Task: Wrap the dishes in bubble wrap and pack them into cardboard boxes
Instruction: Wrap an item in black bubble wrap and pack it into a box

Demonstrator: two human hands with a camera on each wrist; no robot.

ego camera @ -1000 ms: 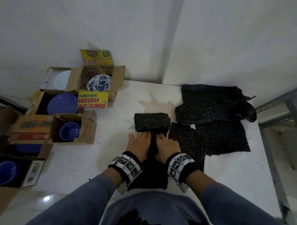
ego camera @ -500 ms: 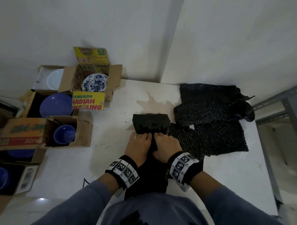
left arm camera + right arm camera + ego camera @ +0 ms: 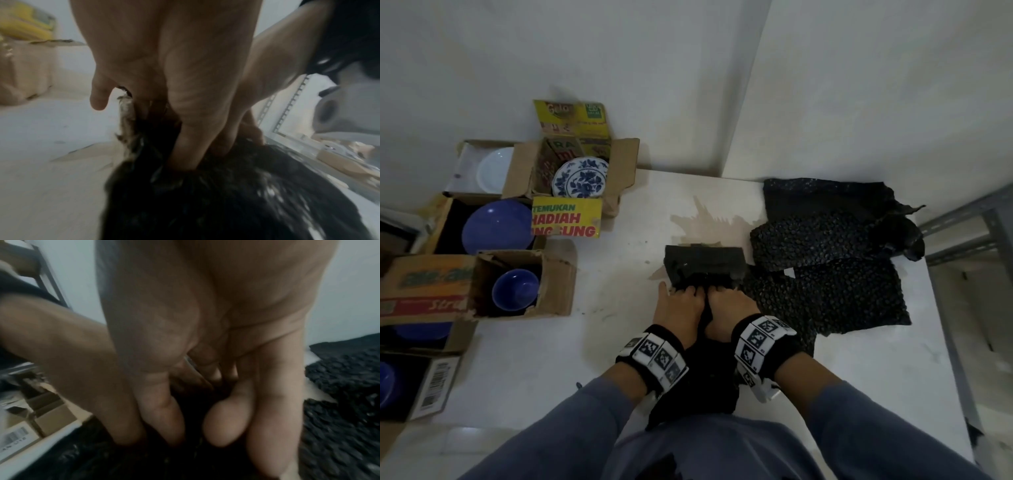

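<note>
Both hands, the left hand (image 3: 678, 310) and right hand (image 3: 726, 308), are kept side by side, fingers dug into the black bubble wrap (image 3: 702, 346) just before the wrapped bundle (image 3: 703, 269). Little is changed since a second ago: the bundle is seen slightly farther along the surface (image 3: 619, 342), still left of the spare wrap sheets (image 3: 835, 270).

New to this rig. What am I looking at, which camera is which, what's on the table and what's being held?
No machine: a person with a camera on the head and one on each wrist. The head view looks down at a white table. The left hand and right hand lie side by side, fingers dug into black bubble wrap bundled round something hidden. The two blurry close-ups are the wrist cameras, looking along each hand. More wrap sheets lie to the right. Open cardboard boxes with blue and white dishes sit to the left.
</note>
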